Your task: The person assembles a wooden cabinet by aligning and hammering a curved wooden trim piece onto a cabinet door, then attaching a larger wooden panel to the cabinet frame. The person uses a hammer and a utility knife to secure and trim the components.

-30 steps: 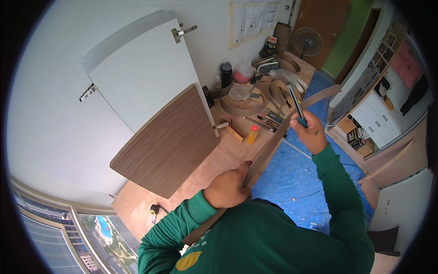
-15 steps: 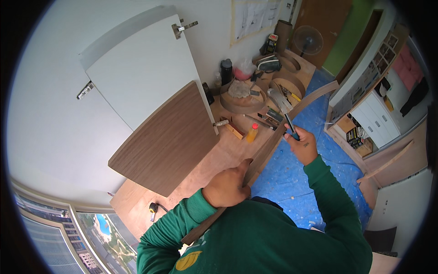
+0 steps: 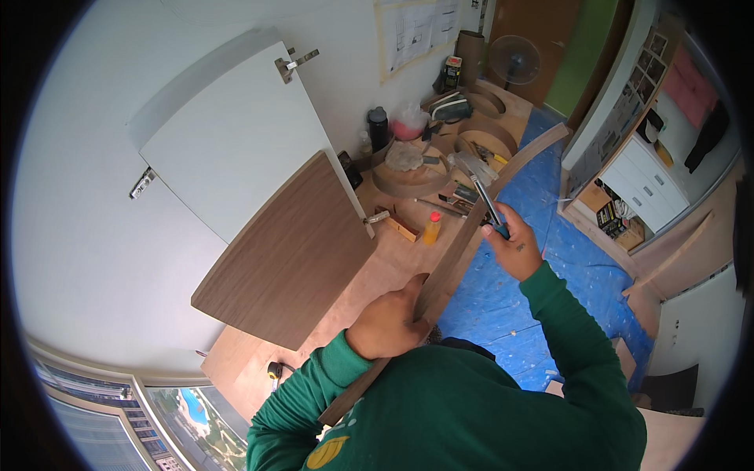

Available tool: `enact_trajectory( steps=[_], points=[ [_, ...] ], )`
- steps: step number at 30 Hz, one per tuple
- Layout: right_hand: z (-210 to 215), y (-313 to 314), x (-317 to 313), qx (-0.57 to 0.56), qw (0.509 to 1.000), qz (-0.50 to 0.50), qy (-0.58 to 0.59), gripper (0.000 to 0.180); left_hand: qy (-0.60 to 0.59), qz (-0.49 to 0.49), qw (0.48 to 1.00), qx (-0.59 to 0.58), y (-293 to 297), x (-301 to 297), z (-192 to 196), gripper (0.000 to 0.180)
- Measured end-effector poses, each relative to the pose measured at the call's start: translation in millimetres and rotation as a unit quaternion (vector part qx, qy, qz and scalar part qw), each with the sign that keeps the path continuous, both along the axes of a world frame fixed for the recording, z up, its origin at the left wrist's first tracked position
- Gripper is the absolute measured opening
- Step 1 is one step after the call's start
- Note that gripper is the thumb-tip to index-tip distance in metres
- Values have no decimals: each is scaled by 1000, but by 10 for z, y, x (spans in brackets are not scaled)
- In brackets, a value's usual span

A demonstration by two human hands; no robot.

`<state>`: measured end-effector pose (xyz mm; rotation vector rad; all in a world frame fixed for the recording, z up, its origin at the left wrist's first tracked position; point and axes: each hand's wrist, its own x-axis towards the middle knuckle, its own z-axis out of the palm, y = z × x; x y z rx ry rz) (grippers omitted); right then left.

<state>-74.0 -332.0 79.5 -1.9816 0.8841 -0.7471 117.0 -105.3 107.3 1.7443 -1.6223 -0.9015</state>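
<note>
A long, narrow wood-grain strip runs from beside my body, over the table's near edge, to a curved far end. My left hand is closed around its near part, with the thumb along its face. My right hand grips a slim hand tool with a silver shaft and dark teal handle, held over the strip and pointing away from me. I cannot make out its tip against a pale, whitish shape behind it. Left of the strip stands a small orange bottle with a red cap.
A brown wood-grain panel leans on a white hinged door to the left. Coiled strips, a dark bottle and tools lie toward the table's far end. A tape measure is near left; blue sheeting covers the floor.
The view has shifted slightly. My right hand has tilted the tool a little and moved slightly toward the left. My left hand keeps its hold on the strip.
</note>
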Motion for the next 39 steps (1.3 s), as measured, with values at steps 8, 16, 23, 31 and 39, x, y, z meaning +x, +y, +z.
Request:
enact_trajectory(
  steps=[8, 16, 23, 31, 39],
  points=[
    [396, 36, -401, 57, 998, -14, -15, 26, 3, 22, 1000, 5, 14, 6, 30, 80],
    [363, 131, -768, 109, 993, -32, 10, 44, 7, -4, 1000, 9, 2, 26, 90, 93],
    [223, 111, -807, 97, 994, -3, 41, 45, 2, 1, 1000, -1, -8, 36, 42, 92],
    [65, 161, -766, 173, 983, -28, 45, 47, 11, -15, 1000, -22, -10, 75, 23, 94],
    [-44, 211, -697, 148, 988, -24, -25, 48, 14, -8, 1000, 17, -4, 81, 54, 92]
  ],
)
